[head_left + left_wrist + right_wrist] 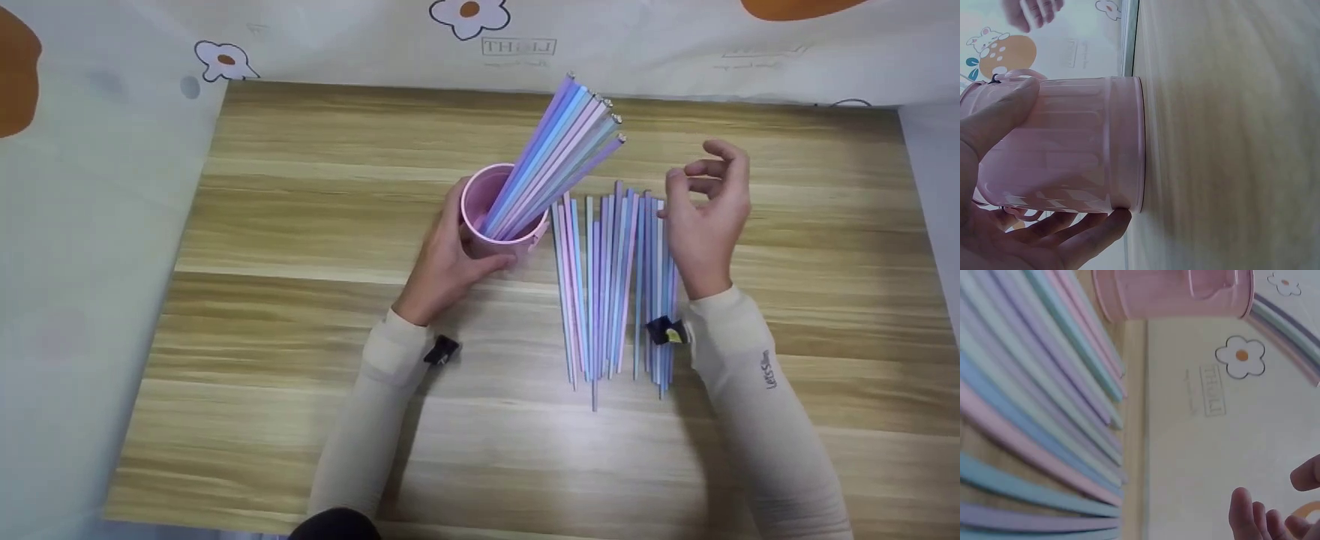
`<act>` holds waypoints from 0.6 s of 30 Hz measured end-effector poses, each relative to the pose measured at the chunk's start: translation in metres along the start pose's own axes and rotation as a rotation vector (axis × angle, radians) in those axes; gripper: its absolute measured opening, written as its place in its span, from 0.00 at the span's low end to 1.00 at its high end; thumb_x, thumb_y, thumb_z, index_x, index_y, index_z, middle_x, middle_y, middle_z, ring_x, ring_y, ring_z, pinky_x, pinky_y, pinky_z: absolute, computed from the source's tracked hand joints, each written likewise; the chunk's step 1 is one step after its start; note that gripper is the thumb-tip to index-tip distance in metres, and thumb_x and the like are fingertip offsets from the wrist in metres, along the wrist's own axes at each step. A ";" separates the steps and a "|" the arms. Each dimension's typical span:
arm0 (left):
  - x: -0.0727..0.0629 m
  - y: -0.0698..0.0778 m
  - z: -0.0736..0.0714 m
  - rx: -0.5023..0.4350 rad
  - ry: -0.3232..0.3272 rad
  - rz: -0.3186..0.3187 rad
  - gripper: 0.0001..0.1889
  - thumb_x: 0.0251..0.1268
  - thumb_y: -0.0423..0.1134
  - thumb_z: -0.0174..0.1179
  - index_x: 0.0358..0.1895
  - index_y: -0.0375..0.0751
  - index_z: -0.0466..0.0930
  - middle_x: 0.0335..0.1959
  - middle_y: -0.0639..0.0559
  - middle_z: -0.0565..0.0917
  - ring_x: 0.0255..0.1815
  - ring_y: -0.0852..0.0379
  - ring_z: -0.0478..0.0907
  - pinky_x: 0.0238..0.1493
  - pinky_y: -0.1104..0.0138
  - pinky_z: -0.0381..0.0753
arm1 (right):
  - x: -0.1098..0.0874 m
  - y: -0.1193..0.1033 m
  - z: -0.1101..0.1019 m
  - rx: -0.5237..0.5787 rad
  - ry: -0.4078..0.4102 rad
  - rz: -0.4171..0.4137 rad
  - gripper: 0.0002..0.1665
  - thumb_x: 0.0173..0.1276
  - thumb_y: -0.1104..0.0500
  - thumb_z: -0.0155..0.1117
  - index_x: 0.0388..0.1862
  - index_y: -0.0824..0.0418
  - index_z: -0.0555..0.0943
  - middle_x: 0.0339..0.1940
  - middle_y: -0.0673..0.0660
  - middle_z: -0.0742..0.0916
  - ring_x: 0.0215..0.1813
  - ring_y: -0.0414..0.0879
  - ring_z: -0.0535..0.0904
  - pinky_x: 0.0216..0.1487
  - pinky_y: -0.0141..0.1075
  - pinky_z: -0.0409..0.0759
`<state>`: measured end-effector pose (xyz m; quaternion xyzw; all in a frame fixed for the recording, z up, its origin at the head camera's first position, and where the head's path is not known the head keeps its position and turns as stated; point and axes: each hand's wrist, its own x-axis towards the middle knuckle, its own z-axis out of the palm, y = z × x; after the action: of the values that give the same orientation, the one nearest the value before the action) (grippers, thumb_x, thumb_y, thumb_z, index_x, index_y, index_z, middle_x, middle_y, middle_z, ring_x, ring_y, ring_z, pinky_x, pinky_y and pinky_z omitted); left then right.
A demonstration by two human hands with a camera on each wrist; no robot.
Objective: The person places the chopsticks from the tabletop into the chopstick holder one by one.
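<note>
A wood-grained tabletop (300,420) fills most of the head view, with a pale covering (360,45) printed with flowers along its far edge. Two forearms reach in over the wood, one in a cream left sleeve (367,427), the other in a matching right sleeve (772,435) with small dark lettering. Between them lies a spread of loose sticks (600,285) in pink, blue, purple and pale green, side by side and pointing roughly away from the person. Further sticks, a leaning bundle (551,157), stand in a pink bucket (1072,140) just left of the spread, their upper ends fanned out past its rim to the right. The bucket's base is down at the tabletop. The person's left hand (450,259) grips the bucket, thumb on the near side and fingers wrapped around the other. The right hand (709,221) is raised near the far end of the loose sticks, its fingers loosely bent, thumb apart from them, holding nothing. A small pink handle (538,236) sits on the bucket's side, and a black clip (441,350) shows beside the left cuff.
</note>
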<state>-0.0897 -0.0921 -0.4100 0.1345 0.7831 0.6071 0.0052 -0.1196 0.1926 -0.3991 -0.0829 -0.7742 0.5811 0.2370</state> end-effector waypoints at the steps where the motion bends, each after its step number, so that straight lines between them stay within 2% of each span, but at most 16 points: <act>1: 0.000 0.000 0.000 -0.005 0.001 0.001 0.53 0.44 0.33 0.79 0.75 0.36 0.56 0.70 0.41 0.69 0.70 0.48 0.65 0.74 0.64 0.59 | 0.001 0.003 -0.002 -0.010 0.002 0.022 0.21 0.69 0.65 0.60 0.60 0.59 0.72 0.41 0.55 0.77 0.39 0.48 0.78 0.24 0.32 0.81; 6: 0.001 -0.002 0.001 -0.020 0.004 0.008 0.53 0.43 0.32 0.79 0.75 0.36 0.56 0.70 0.41 0.69 0.70 0.48 0.66 0.74 0.62 0.60 | 0.001 0.012 -0.013 -0.122 -0.005 0.102 0.22 0.69 0.62 0.61 0.61 0.57 0.72 0.42 0.53 0.77 0.39 0.46 0.78 0.24 0.31 0.81; 11: 0.001 -0.002 0.002 -0.014 0.000 0.012 0.53 0.44 0.30 0.79 0.75 0.36 0.56 0.69 0.41 0.69 0.70 0.47 0.66 0.73 0.61 0.61 | 0.002 0.021 -0.022 -0.307 -0.022 0.164 0.24 0.68 0.62 0.58 0.64 0.59 0.71 0.42 0.53 0.78 0.38 0.44 0.77 0.34 0.32 0.77; 18: 0.001 0.000 0.002 0.022 0.004 0.008 0.53 0.43 0.28 0.78 0.74 0.35 0.55 0.69 0.39 0.69 0.69 0.46 0.66 0.73 0.62 0.61 | 0.006 0.034 -0.033 -0.493 -0.143 0.258 0.29 0.68 0.63 0.57 0.68 0.62 0.70 0.49 0.61 0.79 0.47 0.50 0.80 0.41 0.37 0.77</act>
<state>-0.0900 -0.0899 -0.4100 0.1366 0.7892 0.5987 -0.0003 -0.1144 0.2335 -0.4225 -0.1947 -0.8899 0.4048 0.0788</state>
